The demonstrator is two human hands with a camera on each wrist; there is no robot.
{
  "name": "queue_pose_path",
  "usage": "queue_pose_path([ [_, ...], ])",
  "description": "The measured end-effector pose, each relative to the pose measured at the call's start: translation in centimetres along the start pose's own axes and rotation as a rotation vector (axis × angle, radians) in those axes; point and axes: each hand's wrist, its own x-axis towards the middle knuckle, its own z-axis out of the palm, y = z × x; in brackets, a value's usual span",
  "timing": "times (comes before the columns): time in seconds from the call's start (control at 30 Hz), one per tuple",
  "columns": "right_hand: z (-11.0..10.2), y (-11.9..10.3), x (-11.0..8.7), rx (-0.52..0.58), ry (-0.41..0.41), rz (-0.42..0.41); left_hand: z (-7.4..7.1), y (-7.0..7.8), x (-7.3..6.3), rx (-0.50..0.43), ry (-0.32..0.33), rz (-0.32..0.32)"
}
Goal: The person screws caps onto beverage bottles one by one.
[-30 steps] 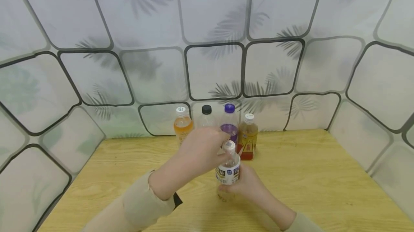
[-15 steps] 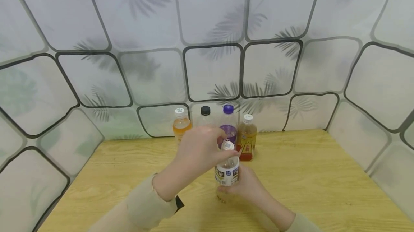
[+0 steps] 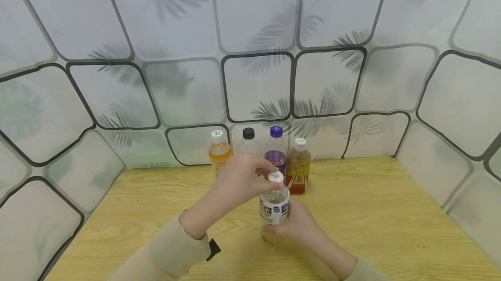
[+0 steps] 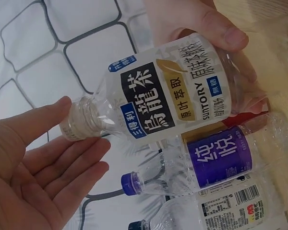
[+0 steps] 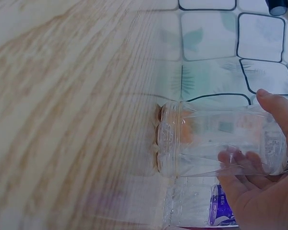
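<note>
A clear plastic bottle [image 3: 275, 212] with a white oolong tea label stands upright at the front middle of the wooden table. My right hand [image 3: 296, 223] grips its body below the label from the right; in the right wrist view the fingers lie behind the clear lower part. From the left, my left hand [image 3: 240, 181] reaches over and pinches the whitish cap [image 3: 275, 177] between thumb and fingers. The left wrist view shows the thumb on one side of the cap [image 4: 74, 125] and the fingers on the other. That bottle's base [image 5: 165, 139] is down at the tabletop.
Behind stand an orange-drink bottle [image 3: 220, 154], a black-capped clear bottle [image 3: 249, 144], a purple-labelled bottle [image 3: 275, 157] and a yellow-labelled tea bottle [image 3: 299, 168], in a row near the patterned wall covering [image 3: 258, 85]. My left forearm partly hides the row.
My left thumb and fingers spread apart at the cap half a second ago and have now closed on it again. My right hand keeps its grip on the bottle.
</note>
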Motion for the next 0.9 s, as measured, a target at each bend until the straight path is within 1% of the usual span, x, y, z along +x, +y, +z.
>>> queue_pose_path([
  [0.1, 0.0, 0.0, 0.0, -0.01, 0.002, -0.003, -0.2, -0.1, 0.1, -0.032, -0.046, 0.011],
  [0.17, 0.0, 0.1, 0.0, -0.016, 0.004, -0.008, -0.3, -0.2, 0.1, -0.036, -0.072, 0.02],
  [0.23, -0.1, 0.1, 0.0, -0.017, 0.004, -0.012, -0.3, -0.2, 0.0, -0.056, -0.088, 0.017],
  [0.27, -0.1, 0.1, 0.0, -0.017, 0.002, -0.014, -0.2, -0.2, 0.0, -0.063, -0.086, 0.015],
  [0.33, -0.1, 0.1, 0.0, -0.024, 0.0, -0.014, 0.0, -0.1, -0.1, -0.072, -0.057, 0.009],
  [0.4, 0.0, 0.1, 0.0, -0.041, -0.001, -0.015, 0.4, 0.0, -0.2, -0.057, 0.001, 0.005],
  [0.5, 0.0, 0.0, 0.0, -0.072, -0.003, -0.031, 0.9, 0.1, -0.5, 0.018, 0.106, 0.014],
  [0.53, 0.1, 0.0, 0.0, -0.076, -0.005, -0.035, 1.0, 0.2, -0.6, 0.041, 0.13, 0.01],
  [0.6, 0.1, -0.1, 0.0, -0.074, -0.007, -0.035, 1.1, 0.3, -0.6, 0.077, 0.151, -0.001],
  [0.7, 0.1, -0.1, 0.0, -0.065, -0.003, -0.029, 1.1, 0.3, -0.5, 0.069, 0.128, -0.018],
  [0.77, 0.1, 0.0, 0.0, -0.062, 0.004, -0.023, 1.0, 0.1, -0.3, 0.022, 0.088, -0.023],
  [0.83, 0.1, 0.0, 0.1, -0.06, 0.008, -0.022, 0.9, -0.4, -0.1, -0.07, 0.031, -0.012],
  [0.9, 0.1, 0.0, 0.1, -0.05, 0.007, -0.018, 0.7, -0.9, 0.0, -0.184, -0.044, -0.011],
])
